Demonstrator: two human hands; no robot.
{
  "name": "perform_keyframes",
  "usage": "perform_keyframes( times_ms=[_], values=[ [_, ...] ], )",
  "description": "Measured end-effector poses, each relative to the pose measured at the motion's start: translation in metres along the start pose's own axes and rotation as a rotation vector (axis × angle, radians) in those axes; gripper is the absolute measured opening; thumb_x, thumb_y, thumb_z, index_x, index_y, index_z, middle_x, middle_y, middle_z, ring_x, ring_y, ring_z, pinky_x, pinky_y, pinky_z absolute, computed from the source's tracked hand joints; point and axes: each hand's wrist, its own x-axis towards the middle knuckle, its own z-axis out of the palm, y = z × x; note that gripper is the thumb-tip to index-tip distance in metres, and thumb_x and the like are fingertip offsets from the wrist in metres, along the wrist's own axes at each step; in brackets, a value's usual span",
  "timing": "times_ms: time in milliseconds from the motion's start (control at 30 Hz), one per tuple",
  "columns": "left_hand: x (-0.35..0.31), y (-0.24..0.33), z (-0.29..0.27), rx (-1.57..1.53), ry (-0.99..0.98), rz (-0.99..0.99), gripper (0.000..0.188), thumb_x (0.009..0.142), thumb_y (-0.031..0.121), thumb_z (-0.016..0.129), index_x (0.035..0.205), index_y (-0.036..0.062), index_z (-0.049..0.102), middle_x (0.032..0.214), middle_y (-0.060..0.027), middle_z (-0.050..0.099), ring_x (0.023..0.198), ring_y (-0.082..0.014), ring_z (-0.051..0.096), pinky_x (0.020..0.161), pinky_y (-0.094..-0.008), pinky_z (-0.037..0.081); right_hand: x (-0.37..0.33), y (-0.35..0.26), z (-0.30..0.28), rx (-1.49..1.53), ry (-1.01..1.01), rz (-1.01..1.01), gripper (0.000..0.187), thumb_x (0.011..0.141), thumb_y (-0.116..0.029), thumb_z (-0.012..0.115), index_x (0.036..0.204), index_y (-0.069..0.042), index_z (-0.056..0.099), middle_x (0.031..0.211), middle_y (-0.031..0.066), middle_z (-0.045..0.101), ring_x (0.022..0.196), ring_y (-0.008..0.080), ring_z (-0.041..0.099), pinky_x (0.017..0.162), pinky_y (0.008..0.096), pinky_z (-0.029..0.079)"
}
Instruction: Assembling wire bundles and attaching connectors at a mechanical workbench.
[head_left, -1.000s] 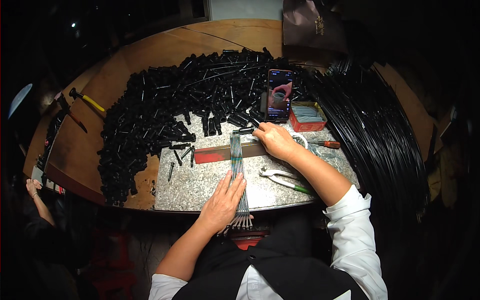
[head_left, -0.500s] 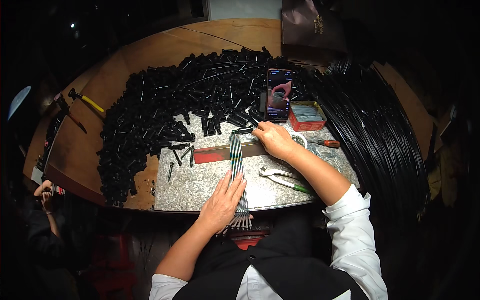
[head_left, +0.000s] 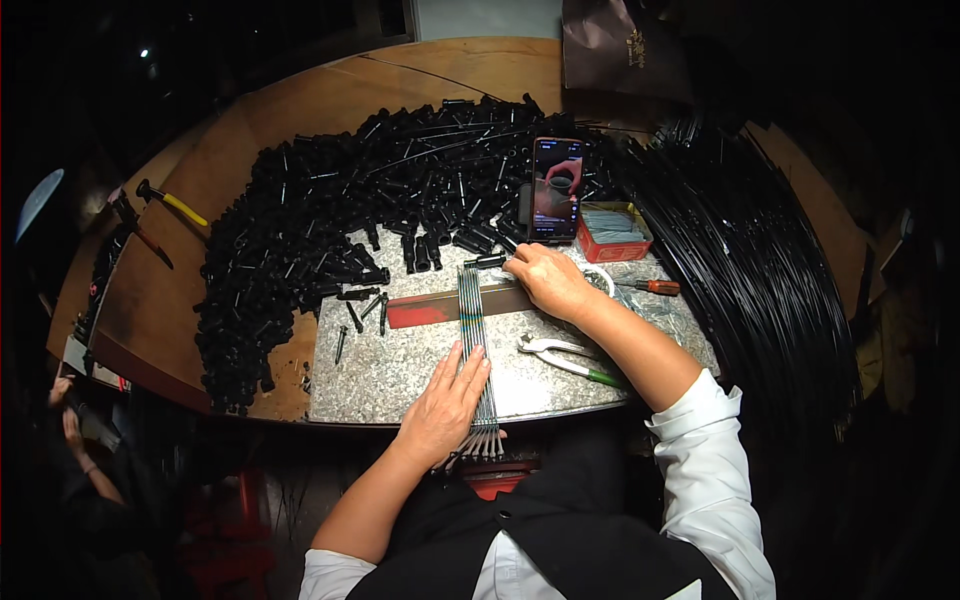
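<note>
low in the middle of the frame, the left hand (head_left: 443, 408) lies flat, fingers spread, pressing a row of thin metal rods (head_left: 474, 345) onto the speckled stone slab (head_left: 400, 370). pliers (head_left: 563, 356) sit just right of them. a bit higher, the right hand (head_left: 548, 282) is curled at the rods' far end on a red-ended flat bar (head_left: 440, 308); can't tell what it pinches. beyond that is a propped phone (head_left: 555, 188), a red tin (head_left: 612, 232), and a big heap of black tubes (head_left: 330, 215) on the upper left.
</note>
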Motion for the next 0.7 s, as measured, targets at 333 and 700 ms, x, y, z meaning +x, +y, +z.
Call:
perform_keyframes(
  times_ms=[333, 700],
  values=[
    [0.001, 0.0, -0.001, -0.029, -0.013, 0.0, 0.056, 0.087, 0.016, 0.049, 0.139, -0.0019, 0.037, 0.147, -0.0198, 0.032, 0.136, -0.0418, 0.029, 0.109, -0.0479, 0.03, 0.003, -0.003, -0.004, -0.033, -0.023, -0.005, 0.022, 0.078, -0.007, 0.055, 0.097, -0.006, 0.064, 0.092, 0.0092, 0.058, 0.089, 0.0269, 0.059, 0.075, 0.0382, 0.051],
    [-0.002, -0.007, 0.009, 0.053, 0.043, 0.047, 0.092, 0.075, 0.063, 0.062, 0.131, -0.0078, 0.044, 0.141, -0.0232, 0.039, 0.134, -0.044, 0.03, 0.108, -0.0497, 0.031, 0.008, -0.002, -0.003, 0.037, 0.012, -0.019, 0.018, 0.08, -0.007, 0.053, 0.096, -0.006, 0.062, 0.091, 0.0106, 0.054, 0.09, 0.0283, 0.057, 0.075, 0.0389, 0.049]
  ],
)
